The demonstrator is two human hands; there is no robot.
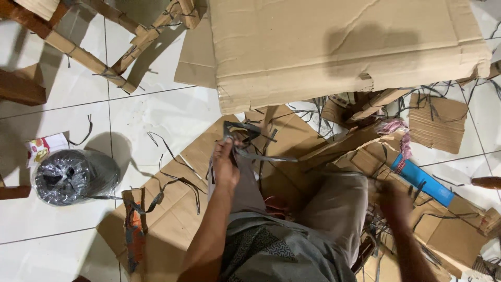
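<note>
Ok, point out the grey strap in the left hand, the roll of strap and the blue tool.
grey strap (pixel 236 137), head view, tangled part above the hand
roll of strap (pixel 73 176), head view, wrapped side
blue tool (pixel 421 180), head view, middle of body

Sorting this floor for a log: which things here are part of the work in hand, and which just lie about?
In hand: left hand gripping grey strap; right hand, blurred, among loose straps.
Lying about: grey strap roll, big cardboard sheet, blue tool, wooden frame.
</note>
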